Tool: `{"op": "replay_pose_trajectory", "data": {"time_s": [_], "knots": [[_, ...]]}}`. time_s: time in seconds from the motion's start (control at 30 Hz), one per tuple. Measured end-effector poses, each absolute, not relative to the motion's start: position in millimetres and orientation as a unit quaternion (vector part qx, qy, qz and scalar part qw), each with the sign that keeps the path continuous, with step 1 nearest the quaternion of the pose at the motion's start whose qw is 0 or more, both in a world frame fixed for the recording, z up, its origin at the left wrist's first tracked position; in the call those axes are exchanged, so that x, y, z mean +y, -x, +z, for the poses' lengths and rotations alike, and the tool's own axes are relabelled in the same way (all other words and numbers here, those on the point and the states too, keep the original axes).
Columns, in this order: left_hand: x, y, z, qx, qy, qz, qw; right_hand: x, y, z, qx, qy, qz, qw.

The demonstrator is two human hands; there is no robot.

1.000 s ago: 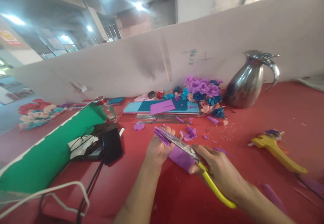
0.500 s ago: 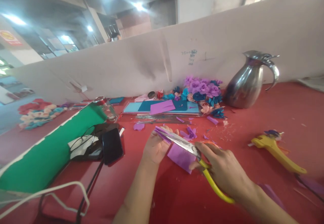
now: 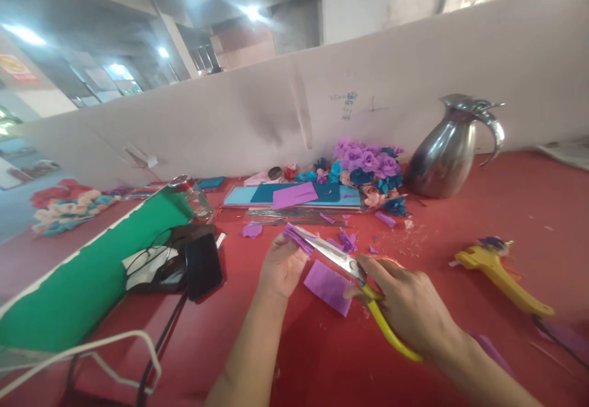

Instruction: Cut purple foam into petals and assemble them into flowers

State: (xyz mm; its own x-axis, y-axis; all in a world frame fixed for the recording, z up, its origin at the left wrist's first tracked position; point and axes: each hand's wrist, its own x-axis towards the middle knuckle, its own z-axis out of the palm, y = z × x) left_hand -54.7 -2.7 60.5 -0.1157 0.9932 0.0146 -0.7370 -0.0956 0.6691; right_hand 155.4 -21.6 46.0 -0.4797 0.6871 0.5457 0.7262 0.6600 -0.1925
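Yellow-handled scissors (image 3: pixel 337 258), slanting, purple paper (image 3: pixel 298 237) (folded in layers), at their tips

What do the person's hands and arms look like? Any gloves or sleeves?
The left hand and right hand wear no gloves. The left forearm and right forearm show no sleeves, watch or bracelet. I can't make out any rings.

One head-worn camera looks forward and down, close above the red table (image 3: pixel 317 358).

Left hand (image 3: pixel 281 267) has room until the phone (image 3: pixel 204 266).
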Motion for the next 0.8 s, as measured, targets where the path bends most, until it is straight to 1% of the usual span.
{"op": "replay_pose_trajectory", "data": {"time_s": [0.13, 0.27, 0.53, 0.7, 0.8], "knots": [[-2.1, 55.2, 57.1, 0.282, -0.262, 0.696, 0.605, -21.7, -155.0, 48.7, -0.857, 0.432, -0.017, 0.280], [-2.3, 52.7, 54.1, 0.295, -0.239, 0.693, 0.613, -21.5, -154.9, 48.9, -0.851, 0.446, -0.011, 0.276], [-4.3, 48.0, 58.8, 0.291, -0.254, 0.678, 0.625, -20.9, -154.9, 44.2, -0.850, 0.425, -0.033, 0.310], [-4.6, 46.7, 59.8, 0.293, -0.238, 0.681, 0.627, -21.5, -153.8, 43.5, -0.852, 0.423, -0.020, 0.308], [-4.2, 46.7, 59.5, 0.296, -0.234, 0.678, 0.630, -22.8, -152.4, 43.0, -0.851, 0.427, 0.011, 0.306]]}}
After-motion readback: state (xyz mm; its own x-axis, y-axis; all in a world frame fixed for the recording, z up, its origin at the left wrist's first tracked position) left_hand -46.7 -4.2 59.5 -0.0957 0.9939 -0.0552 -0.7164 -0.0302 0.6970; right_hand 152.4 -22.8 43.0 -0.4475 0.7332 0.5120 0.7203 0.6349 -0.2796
